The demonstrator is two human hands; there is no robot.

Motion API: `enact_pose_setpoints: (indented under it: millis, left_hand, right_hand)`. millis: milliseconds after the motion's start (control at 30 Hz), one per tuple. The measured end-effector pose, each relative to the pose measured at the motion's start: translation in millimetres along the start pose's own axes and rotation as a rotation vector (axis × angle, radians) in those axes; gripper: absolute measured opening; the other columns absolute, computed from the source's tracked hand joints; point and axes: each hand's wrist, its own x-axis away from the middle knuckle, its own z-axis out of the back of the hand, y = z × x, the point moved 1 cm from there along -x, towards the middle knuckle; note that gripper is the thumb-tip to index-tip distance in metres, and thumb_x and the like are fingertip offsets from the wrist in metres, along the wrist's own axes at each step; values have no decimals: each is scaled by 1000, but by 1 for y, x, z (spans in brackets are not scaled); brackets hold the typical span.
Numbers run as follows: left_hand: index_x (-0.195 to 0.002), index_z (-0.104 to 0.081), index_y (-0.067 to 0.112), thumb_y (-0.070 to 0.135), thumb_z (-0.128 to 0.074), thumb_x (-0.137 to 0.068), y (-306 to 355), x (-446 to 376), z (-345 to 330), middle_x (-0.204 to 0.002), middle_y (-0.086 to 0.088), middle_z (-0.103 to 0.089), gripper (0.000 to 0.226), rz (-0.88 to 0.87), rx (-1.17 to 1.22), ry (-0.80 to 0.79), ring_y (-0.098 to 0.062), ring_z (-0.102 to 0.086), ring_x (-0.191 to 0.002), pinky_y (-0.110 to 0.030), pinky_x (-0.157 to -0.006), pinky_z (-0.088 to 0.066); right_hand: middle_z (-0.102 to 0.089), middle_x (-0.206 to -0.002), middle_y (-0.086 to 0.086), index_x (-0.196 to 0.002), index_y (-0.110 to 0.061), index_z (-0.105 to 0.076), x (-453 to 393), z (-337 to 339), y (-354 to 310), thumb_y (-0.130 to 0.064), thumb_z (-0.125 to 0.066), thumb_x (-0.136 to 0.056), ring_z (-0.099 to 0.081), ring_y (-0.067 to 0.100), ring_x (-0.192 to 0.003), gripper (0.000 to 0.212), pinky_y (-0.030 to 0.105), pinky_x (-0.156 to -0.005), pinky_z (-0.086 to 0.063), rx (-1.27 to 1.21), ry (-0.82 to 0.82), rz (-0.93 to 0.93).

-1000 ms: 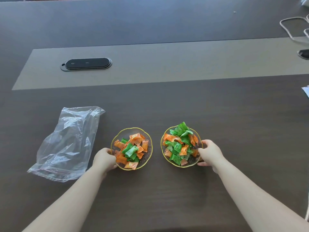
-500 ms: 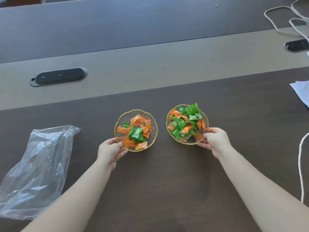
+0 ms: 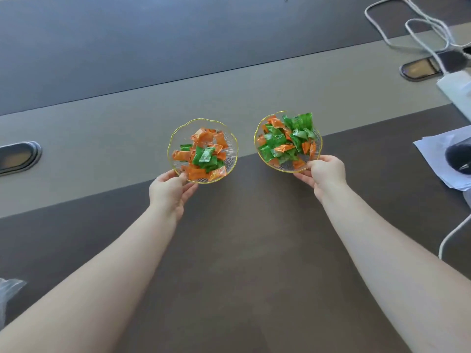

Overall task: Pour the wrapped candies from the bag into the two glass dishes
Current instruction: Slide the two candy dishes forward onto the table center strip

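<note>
Two gold-rimmed glass dishes hold orange and green wrapped candies. My left hand (image 3: 171, 191) grips the near rim of the left dish (image 3: 178, 131), which sits over the edge of the tan strip. My right hand (image 3: 325, 171) grips the near-right rim of the right dish (image 3: 258, 131), piled higher with mostly green candies (image 3: 285, 142). The left dish's candies (image 3: 204, 155) are mostly orange. Only a corner of the clear plastic bag (image 3: 7, 291) shows at the far left edge, apart from both hands.
A dark oval cable hatch (image 3: 17, 156) lies in the tan strip at left, another (image 3: 420, 68) at right. White cables (image 3: 413, 29) and a white power strip (image 3: 456, 90) crowd the far right. White papers (image 3: 433, 154) with a dark object on them lie right of the dishes.
Both hands have slid the dishes away from me toward the tan strip. The bag, earlier at the left of the dishes, has dropped almost out of view.
</note>
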Motion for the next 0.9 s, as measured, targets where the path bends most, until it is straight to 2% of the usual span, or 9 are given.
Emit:
enact_pose_setpoints:
  millis: [67, 167, 267, 367, 533, 600, 767, 900]
  left_hand:
    - [-116, -52, 1, -3, -54, -85, 5, -14, -20, -94, -13, -67, 31, -4, 21, 10, -22, -68, -80, -30, -70, -57]
    - [-112, -53, 2, -3, -54, -86, 11, -33, -41, -105, -17, -67, 27, -2, 55, 38, -23, -69, -82, -30, -68, -58]
    - [-120, -50, 4, -4, -53, -86, 15, -48, -52, -112, -18, -66, 35, 2, 93, 66, -26, -69, -87, -30, -66, -58]
    - [-123, -48, 3, -5, -51, -86, 17, -60, -58, -114, -19, -64, 37, 7, 97, 90, -28, -68, -92, -34, -74, -58]
    - [-117, -49, 6, -4, -49, -88, 23, -73, -66, -106, -16, -61, 31, -1, 125, 116, -29, -65, -91, -35, -81, -56]
    - [-116, -49, 7, -3, -50, -88, 25, -79, -69, -104, -15, -62, 29, -12, 128, 124, -28, -66, -88, -34, -80, -57]
    - [-98, -49, 12, 1, -54, -87, 25, -89, -71, -102, -15, -63, 16, -48, 132, 146, -26, -67, -85, -33, -78, -58]
    - [-110, -54, 6, 6, -57, -87, 19, -92, -67, -108, -15, -65, 23, -82, 130, 125, -24, -68, -86, -31, -76, -59]
  right_hand:
    - [-67, -105, 18, -81, -11, -57, -20, -8, -10, 11, -41, -86, -71, 28, -82, 27, 35, -62, -59, -16, -5, 11]
    - [-66, -108, 19, -105, -1, -60, -46, -23, -19, 11, -41, -85, -71, 29, -81, 30, 35, -59, -60, -40, -8, 8]
    - [-63, -113, 19, -120, 0, -53, -63, -40, -24, 10, -40, -86, -70, 28, -79, 37, 33, -56, -60, -54, 4, -11]
    - [-59, -119, 19, -124, -1, -50, -75, -57, -24, 9, -40, -87, -70, 28, -77, 40, 32, -53, -59, -40, 11, -24]
    - [-57, -121, 17, -125, -1, -48, -86, -80, -29, 9, -39, -87, -68, 26, -77, 40, 30, -54, -60, -67, 26, -14]
    - [-57, -120, 16, -116, -3, -49, -89, -87, -35, 9, -39, -88, -68, 26, -79, 32, 30, -55, -60, -67, 41, 6]
    - [-62, -112, 20, -98, -3, -54, -94, -99, -37, 9, -41, -88, -68, 26, -76, 20, 29, -53, -59, -67, 54, 35]
    - [-64, -107, 21, -97, -2, -56, -94, -100, -34, 4, -46, -90, -68, 25, -74, 14, 30, -54, -59, -62, 42, 47]
